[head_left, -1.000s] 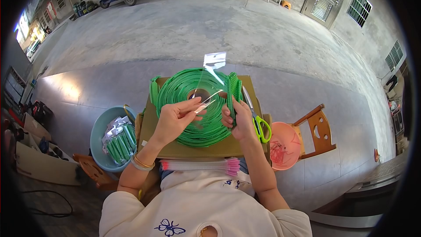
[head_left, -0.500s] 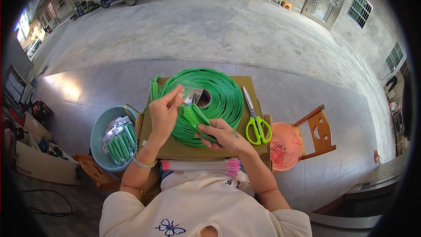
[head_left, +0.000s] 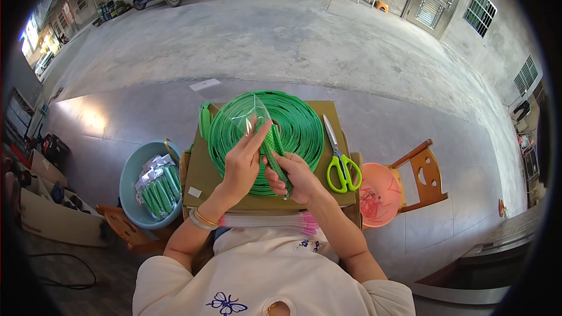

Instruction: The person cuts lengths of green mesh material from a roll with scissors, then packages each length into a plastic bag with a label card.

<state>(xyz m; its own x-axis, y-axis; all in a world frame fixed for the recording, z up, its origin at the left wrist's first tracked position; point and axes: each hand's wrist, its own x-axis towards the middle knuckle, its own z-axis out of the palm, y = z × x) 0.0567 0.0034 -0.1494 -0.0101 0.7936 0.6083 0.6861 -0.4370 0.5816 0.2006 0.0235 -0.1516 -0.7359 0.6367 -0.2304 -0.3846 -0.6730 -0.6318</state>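
Note:
My right hand (head_left: 297,177) is closed around a folded green dotted strip (head_left: 274,146), holding it tilted over the board. My left hand (head_left: 241,164) is beside it, fingers stretched up and pressed together at a clear plastic bag (head_left: 253,110) at the strip's upper end. Exactly how the left fingertips grip the film is hard to see. Underneath lies a big coil of green strapping (head_left: 304,123) on a brown board (head_left: 202,169). Green-handled scissors (head_left: 343,169) rest right of the coil.
At left, a blue basin (head_left: 130,184) holds several green packets. To the right, a pink basin (head_left: 391,187) stands by a wooden chair (head_left: 430,175). Pink-tipped clear strips (head_left: 263,220) lie across my lap. A white flat piece (head_left: 205,85) appears beyond the board.
My left hand has moved right and down, closer to my right hand. The clear film now spreads upward above the fingers. A white flat piece has appeared beyond the board.

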